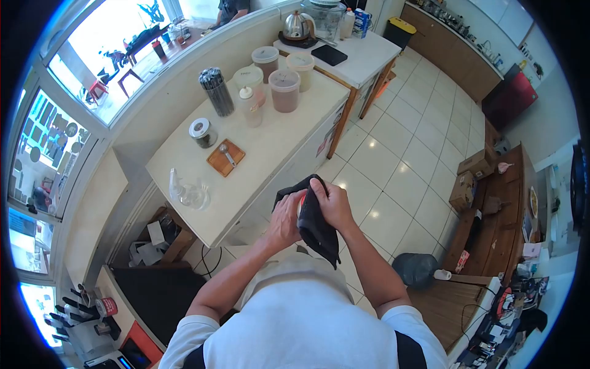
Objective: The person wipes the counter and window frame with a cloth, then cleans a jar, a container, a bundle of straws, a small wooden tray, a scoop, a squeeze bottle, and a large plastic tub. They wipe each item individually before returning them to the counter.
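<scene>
Two bare hands hold a black cloth (318,229) in front of the body, just beside the long edge of a cream-topped desk (264,161).
The right hand (333,204) is closed on the cloth's upper part, thumb over the fold; the left hand (286,216) is curled against its other side, fingertips partly hidden, with a small patch of red and something pale showing between hand and cloth, too covered to identify. The cloth hangs in a point below the hands. On the desk, a clear glass vessel with a tall spout (189,195) stands near the close corner, a metal spoon (228,155) lies on a small square wooden tray (216,163), and a clear lidded jar with dark contents (203,134) stands just beyond the tray.
</scene>
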A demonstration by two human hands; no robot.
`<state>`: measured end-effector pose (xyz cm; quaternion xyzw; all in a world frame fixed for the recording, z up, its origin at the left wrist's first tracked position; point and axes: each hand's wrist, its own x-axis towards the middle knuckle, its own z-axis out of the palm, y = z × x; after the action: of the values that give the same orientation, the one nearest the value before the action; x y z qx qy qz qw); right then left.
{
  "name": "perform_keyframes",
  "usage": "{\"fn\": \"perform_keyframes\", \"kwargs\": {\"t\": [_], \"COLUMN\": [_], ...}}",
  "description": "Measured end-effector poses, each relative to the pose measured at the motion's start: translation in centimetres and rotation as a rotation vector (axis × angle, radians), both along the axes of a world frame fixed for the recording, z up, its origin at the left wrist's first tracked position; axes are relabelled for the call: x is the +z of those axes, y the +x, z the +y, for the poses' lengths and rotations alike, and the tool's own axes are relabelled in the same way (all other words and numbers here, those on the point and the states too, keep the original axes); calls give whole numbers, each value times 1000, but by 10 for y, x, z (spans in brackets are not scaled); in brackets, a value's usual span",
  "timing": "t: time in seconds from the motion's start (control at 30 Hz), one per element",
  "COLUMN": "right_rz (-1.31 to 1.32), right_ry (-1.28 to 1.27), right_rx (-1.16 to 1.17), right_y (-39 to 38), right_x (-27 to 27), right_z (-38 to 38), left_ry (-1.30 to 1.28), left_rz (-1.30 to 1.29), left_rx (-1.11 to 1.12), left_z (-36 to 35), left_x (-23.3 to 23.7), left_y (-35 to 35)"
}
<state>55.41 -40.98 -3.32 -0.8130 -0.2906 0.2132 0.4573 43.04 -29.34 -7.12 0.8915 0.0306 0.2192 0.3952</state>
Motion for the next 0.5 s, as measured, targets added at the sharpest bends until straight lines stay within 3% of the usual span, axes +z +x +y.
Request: {"fn": "perform_keyframes", "kwargs": {"t": [0.03,0.13,0.23,0.27,0.4,0.5], "right_rz": [-45,-812,-46,126,1107,1098], "right_ry": [-37,358,422,307,869,990], "right_rx": [-35,0,99,72,-291,-455], "right_y": [-1,-11,4,15,18,13], "right_x": [3,4,-8,-22,-46,-47], "right_z": [0,-1,-14,-19,-17,-25], "left_ry": [-3,132,-245,-213,-500,-582], "left_rz": [2,-344,43,27,-35,-110], "left_rx": [2,-11,-81,-68,-19,55], "left_z": [-1,7,1,0,6,10], "left_x": [3,-34,-3,0,1,-5], "left_y": [3,10,10,12,20,18]}}
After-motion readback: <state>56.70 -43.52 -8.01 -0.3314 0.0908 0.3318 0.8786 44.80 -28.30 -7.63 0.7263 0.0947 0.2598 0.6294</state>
